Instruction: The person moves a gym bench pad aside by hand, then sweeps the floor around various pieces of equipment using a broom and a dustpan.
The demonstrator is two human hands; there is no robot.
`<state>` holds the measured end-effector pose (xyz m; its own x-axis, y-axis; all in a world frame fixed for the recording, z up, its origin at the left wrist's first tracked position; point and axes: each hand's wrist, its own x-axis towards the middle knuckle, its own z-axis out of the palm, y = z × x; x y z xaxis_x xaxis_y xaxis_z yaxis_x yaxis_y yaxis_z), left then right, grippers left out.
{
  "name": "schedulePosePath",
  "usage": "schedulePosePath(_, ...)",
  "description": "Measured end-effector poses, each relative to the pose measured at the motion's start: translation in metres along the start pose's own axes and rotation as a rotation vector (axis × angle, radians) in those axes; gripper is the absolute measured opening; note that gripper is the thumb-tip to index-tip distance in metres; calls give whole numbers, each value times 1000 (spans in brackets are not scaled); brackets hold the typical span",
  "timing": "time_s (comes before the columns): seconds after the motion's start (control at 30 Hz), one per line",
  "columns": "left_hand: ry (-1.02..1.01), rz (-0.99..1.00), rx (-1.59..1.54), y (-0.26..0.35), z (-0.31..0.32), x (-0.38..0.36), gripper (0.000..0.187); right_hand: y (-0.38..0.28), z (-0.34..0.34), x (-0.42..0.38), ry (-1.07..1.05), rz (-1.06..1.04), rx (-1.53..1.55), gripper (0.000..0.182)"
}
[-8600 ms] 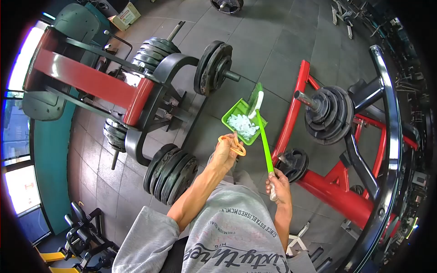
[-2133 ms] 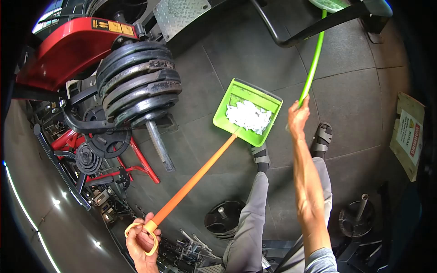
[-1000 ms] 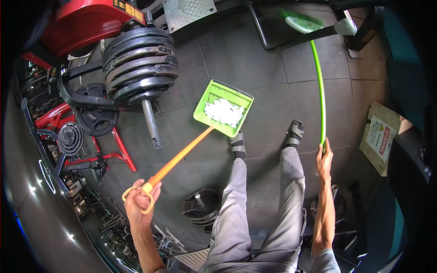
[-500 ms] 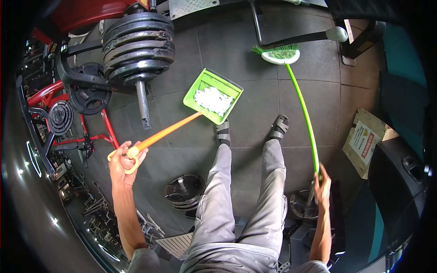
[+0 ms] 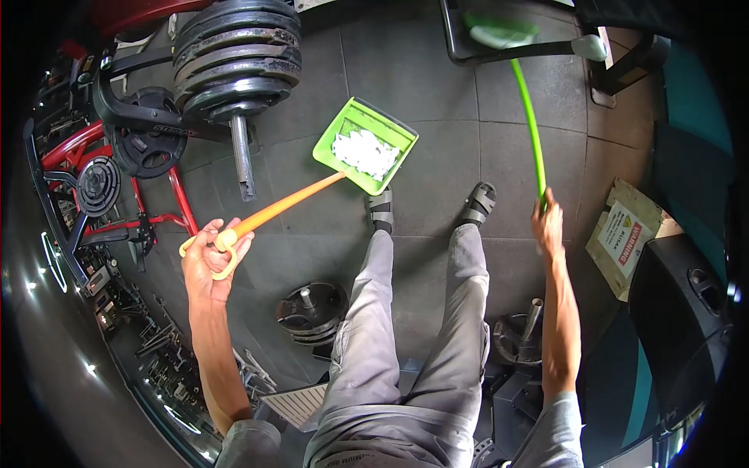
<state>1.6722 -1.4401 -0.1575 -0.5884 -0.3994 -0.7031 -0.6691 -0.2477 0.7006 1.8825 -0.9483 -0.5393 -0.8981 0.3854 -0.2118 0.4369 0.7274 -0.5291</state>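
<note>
The person wears grey trousers (image 5: 413, 327) and a grey top, its sleeves (image 5: 558, 425) pushed up past the forearms. Dark strapped sandals (image 5: 477, 204) with grey bands cover both feet.

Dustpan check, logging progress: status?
Left hand grips dustpan handle; white scraps inside. Right hand grips broom. Bar over brush head.

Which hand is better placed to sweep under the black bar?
Right. The right hand grips the broom, whose head already reaches the bar; the left hand only holds the dustpan.
</note>
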Motion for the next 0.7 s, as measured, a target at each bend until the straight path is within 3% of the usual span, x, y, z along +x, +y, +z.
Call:
schedulePosePath(0.07, -5, 39, 25, 1, 1, 2, 20, -28, -53, -38, -328, 249, 143, 38)
schedulePosePath(0.13, 11, 59, 29, 1, -1, 3, 22, -35, -82, -103, -205, 115, 266, 37)
schedulePosePath(0.17, 3, 38, 17, 2, -2, 4, 22, -39, -93, -137, -203, 163, 329, 36)
schedulePosePath(0.2, -3, 14, 11, 3, -4, 5, 21, -56, -117, -158, -411, 463, 324, 36)
schedulePosePath(0.3, -23, 21, 14, 2, -4, 7, 21, -69, -132, -187, -373, 638, 473, 38)
schedulePosePath(0.43, -5, 48, 36, 1, 9, 4, 21, -37, -103, -114, -300, 421, 266, 41)
schedulePosePath(0.53, -15, 40, 50, -1, 13, 3, 21, -36, -64, -45, -275, 323, 293, 41)
schedulePosePath(0.7, 1, 72, 64, -1, 15, 7, 22, -51, -32, -68, -444, 240, -7, 42)
